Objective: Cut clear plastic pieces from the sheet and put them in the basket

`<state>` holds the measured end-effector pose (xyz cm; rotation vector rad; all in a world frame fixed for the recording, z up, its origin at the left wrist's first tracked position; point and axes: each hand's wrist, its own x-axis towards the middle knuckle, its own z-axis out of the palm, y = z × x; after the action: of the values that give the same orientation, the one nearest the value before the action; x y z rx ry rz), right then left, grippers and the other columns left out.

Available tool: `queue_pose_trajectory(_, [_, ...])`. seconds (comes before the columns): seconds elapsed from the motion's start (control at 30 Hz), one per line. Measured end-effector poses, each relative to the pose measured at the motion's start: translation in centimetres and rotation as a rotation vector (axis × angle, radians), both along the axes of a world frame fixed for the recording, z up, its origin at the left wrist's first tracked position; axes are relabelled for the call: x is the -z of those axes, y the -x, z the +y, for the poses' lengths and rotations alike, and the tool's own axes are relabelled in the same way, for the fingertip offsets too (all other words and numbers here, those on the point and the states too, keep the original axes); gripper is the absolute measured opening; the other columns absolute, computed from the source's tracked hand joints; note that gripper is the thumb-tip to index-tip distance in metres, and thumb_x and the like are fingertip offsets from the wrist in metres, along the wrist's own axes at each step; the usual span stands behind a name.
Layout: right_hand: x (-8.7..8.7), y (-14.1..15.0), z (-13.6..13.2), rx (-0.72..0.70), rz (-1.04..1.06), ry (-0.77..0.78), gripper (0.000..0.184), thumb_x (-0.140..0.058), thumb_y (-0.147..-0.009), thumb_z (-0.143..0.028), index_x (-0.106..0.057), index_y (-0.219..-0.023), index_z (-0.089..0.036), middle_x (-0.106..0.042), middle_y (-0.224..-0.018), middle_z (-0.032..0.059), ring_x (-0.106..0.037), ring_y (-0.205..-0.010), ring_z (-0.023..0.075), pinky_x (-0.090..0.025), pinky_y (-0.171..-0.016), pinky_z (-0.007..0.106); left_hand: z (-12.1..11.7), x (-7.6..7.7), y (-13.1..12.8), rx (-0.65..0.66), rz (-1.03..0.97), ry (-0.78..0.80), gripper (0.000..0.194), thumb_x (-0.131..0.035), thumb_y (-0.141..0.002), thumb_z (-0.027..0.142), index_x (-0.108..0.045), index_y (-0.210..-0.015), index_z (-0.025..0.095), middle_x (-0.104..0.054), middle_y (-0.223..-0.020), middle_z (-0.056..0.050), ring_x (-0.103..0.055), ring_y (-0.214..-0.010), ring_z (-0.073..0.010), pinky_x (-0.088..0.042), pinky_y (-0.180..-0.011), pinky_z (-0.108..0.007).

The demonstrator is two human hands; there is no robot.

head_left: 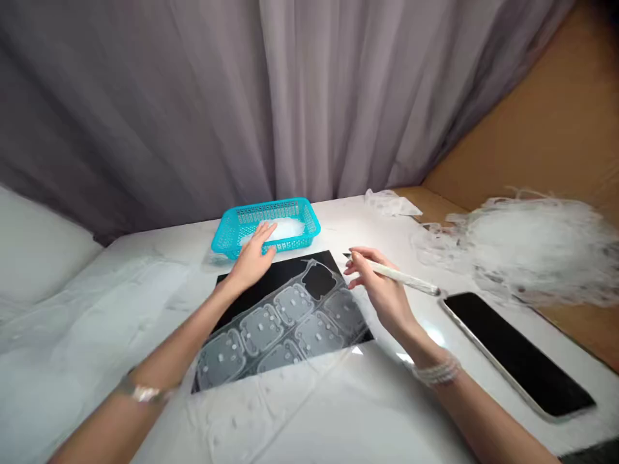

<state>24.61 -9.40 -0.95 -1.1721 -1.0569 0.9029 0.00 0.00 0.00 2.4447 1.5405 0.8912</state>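
Observation:
My left hand [252, 263] reaches over the near rim of a turquoise plastic basket [227, 240], fingers stretched out and thumb apart. Whitish translucent pieces [286, 227] lie in the basket by its fingertips. A slim white pen-like tool [409, 279] with a dark tip is gripped in my right hand [384, 299], above the table. Between the hands, a clear plastic sheet [285, 330] with several rounded, outlined shapes lies partly over a black mat [254, 278]. One shape near the sheet's upper right is cut out, and black shows through.
A smartphone [517, 354] with a dark screen lies at right. Beyond it is a heap of clear plastic scraps [536, 245], with a smaller bunch [391, 203] at the back. More clear sheets [116, 322] cover the left. A grey curtain [300, 96] hangs behind the table.

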Motion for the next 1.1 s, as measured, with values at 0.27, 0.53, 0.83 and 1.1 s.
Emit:
queue_pose_trajectory(0.27, [-0.3,-0.1,-1.0,-0.053,0.11,0.051,0.029,-0.076,-0.08,-0.041,-0.064,-0.087,-0.016,-0.072,-0.08,0.0055,-0.072,-0.077,0.0204,-0.06,-0.071,0.034,-10.4,3.3,-1.6,0.429,0.328,0.175,0.054,-0.042,-0.1,0.033,-0.04,-0.152,0.02,-0.037,-0.16,-0.008,-0.029,-0.15,-0.0222,-0.026,-0.123,-0.046])
queue_pose_trajectory(0.53, [1.6,0.0,-4.8,-0.168,-0.461,0.09,0.033,-0.066,-0.089,-0.045,-0.06,-0.071,-0.018,-0.069,-0.069,0.0038,-0.062,-0.064,0.0158,-0.046,-0.059,0.027,-10.1,3.9,-1.8,0.329,0.524,0.167,0.057,-0.032,-0.103,0.048,-0.032,-0.155,0.024,-0.032,-0.162,-0.01,-0.033,-0.148,-0.0296,-0.014,-0.119,-0.067])
queue_pose_trajectory(0.83, [2.2,0.8,-4.9,-0.209,-0.739,0.096,0.027,-0.059,-0.093,-0.038,-0.06,-0.074,-0.019,-0.063,-0.064,-0.0001,-0.049,-0.056,0.0123,-0.036,-0.052,0.025,-10.4,4.3,-1.5,0.543,0.55,-0.018,0.046,-0.034,-0.1,0.017,-0.046,-0.145,0.018,-0.041,-0.158,-0.01,-0.031,-0.149,-0.0267,-0.022,-0.12,-0.059])
queue_pose_trajectory(1.1, [2.3,1.3,-4.7,-0.182,-0.881,0.026,0.023,-0.057,-0.094,-0.032,-0.06,-0.076,-0.019,-0.061,-0.062,-0.0017,-0.046,-0.052,0.0099,-0.033,-0.051,0.025,-10.3,4.2,-1.6,0.57,0.539,-0.012,0.043,-0.041,-0.096,0.014,-0.05,-0.138,0.016,-0.05,-0.151,-0.012,-0.041,-0.143,-0.027,-0.03,-0.118,-0.055])
